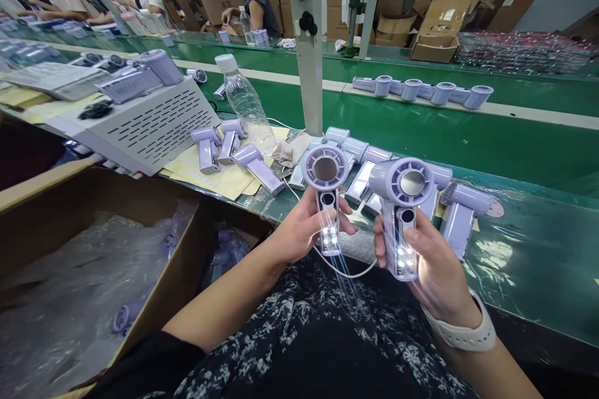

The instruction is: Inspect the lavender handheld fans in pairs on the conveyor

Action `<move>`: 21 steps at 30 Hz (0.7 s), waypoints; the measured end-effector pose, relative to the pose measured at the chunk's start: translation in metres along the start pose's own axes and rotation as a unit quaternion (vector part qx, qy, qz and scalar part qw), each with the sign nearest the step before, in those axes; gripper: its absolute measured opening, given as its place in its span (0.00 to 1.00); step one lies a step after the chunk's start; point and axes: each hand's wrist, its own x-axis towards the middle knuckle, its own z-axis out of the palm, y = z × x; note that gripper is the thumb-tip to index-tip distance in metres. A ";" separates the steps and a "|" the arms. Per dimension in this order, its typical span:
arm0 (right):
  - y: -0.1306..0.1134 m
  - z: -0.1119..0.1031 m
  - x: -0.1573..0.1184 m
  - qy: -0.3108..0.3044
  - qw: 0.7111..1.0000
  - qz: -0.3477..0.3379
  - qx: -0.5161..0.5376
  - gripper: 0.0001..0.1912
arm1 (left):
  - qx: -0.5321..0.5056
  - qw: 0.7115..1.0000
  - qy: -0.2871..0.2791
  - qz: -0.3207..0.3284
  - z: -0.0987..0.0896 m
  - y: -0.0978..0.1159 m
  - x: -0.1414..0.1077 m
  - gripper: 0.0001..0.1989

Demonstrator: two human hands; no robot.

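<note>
My left hand grips the handle of a lilac handheld fan, held upright with its round head on top. In my right hand is a second lilac handheld fan, also upright and close beside the first. White lights glow on the handles of both, with my thumbs resting near the dark round buttons. Behind them several more lilac fans lie on the green bench. A white cable loops below the two fans.
A clear plastic bottle and a slotted white metal box stand to the left. An open carton with plastic bags sits below left. A post rises before the conveyor, where a row of fans lies. People work across it.
</note>
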 end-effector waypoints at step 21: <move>0.016 0.101 0.176 -0.108 0.784 -0.202 -0.577 0.12 | -0.172 0.974 0.144 0.025 -0.072 0.025 -0.073 0.34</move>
